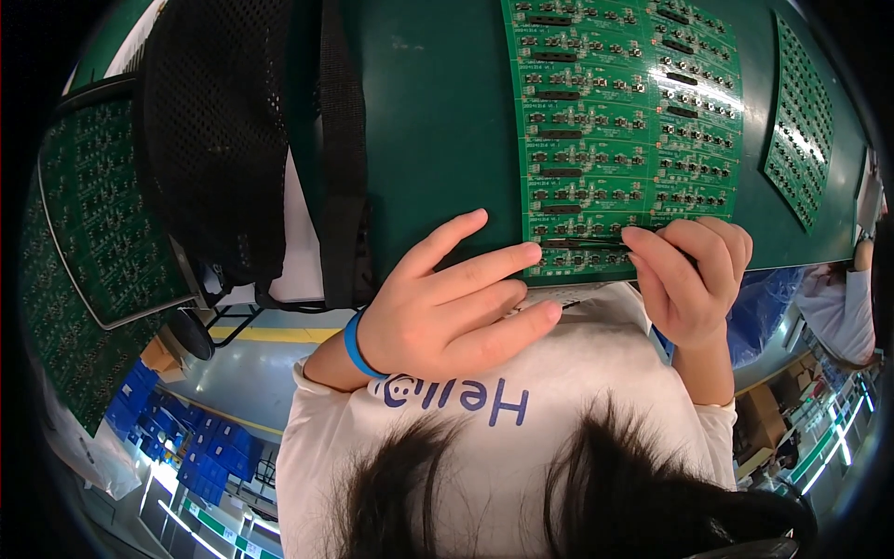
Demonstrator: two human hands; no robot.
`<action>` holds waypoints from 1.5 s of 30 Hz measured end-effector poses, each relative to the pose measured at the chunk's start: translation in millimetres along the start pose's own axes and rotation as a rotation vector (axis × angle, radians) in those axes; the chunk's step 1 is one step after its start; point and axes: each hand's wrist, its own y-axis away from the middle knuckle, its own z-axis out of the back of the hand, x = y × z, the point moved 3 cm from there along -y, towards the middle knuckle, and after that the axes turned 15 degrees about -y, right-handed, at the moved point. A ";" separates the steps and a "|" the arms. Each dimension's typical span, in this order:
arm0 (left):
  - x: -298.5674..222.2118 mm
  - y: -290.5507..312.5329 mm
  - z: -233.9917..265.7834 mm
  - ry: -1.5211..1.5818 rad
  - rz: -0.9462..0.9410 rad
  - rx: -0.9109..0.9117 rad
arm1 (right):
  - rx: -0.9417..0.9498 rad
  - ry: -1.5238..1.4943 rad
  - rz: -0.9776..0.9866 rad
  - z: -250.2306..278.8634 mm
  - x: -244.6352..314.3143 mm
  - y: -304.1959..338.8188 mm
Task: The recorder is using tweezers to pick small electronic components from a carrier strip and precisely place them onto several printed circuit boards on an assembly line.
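I see the right hand (694,279) pinch a thin dark tool (596,242), pointing left over the near end of the long green circuit panel (610,140); the left hand (447,312) spreads at its edge.

Black mesh fabric (214,140), with a black strap (343,121) running just to its right. Below the mesh: a yellow floor stripe (270,334) and, lower, stacked blue boxes (219,447). Far right of the mesh, and lower: blue plastic sheeting (765,307) and a co-worker's white sleeve (829,312).
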 end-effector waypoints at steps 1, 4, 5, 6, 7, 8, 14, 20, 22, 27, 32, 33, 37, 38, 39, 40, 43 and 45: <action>0.0 -0.1 0.1 -0.009 -0.006 0.000 | 0.005 0.008 0.004 0.3 -0.1 -0.2; 0.0 1.0 -2.3 -0.027 -0.006 -0.016 | 0.010 0.018 0.016 0.4 -0.4 -1.2; -0.1 1.6 -2.7 -0.034 -0.001 -0.032 | 0.008 0.022 0.022 0.3 -0.4 -1.5; 0.0 1.1 -2.3 -0.034 -0.001 -0.033 | 0.008 0.022 0.022 0.4 -1.2 -1.6; 0.4 0.4 -1.9 -0.034 0.001 -0.021 | 0.007 0.020 0.031 0.5 -1.8 -1.7; 0.7 -0.2 -2.0 -0.033 0.004 -0.008 | 0.006 0.017 0.040 0.6 -2.2 -1.7; 1.7 0.5 -3.4 -0.009 0.018 -0.031 | -0.009 -0.028 -0.010 0.0 -2.0 -3.1; 1.8 1.1 -2.6 -0.005 0.019 -0.021 | -0.004 -0.044 -0.004 -1.4 -1.2 -3.2; 2.1 1.3 -2.7 -0.006 0.017 -0.024 | 0.008 -0.037 0.001 -1.1 -1.4 -3.5; 2.0 1.6 -2.6 -0.019 0.015 -0.021 | 0.012 -0.024 0.004 -2.0 -0.5 -3.2; 0.0 1.7 -2.0 -0.034 0.027 -0.023 | -0.018 -0.035 -0.020 1.6 -3.6 -1.1; 0.5 1.7 -2.5 -0.031 0.027 -0.023 | -0.017 -0.034 -0.022 1.3 -4.6 -0.8; 1.4 1.9 -3.0 -0.031 0.032 -0.026 | -0.008 -0.054 0.003 0.9 -5.3 -0.9; 1.3 2.0 -2.9 -0.032 0.032 -0.030 | -0.006 -0.058 0.008 1.1 -5.1 -1.1; 1.4 1.8 -2.8 -0.032 0.031 -0.030 | -0.007 -0.058 0.008 1.4 -5.2 -1.1; 1.4 1.6 -2.7 -0.031 0.029 -0.029 | -0.005 -0.052 0.013 1.6 -5.3 -0.9; 1.5 1.4 -2.3 -0.026 0.030 -0.026 | -0.010 -0.042 0.002 1.6 -4.7 -0.2; 1.8 1.5 -1.9 -0.021 0.032 -0.025 | -0.016 -0.038 -0.014 2.3 -4.2 0.3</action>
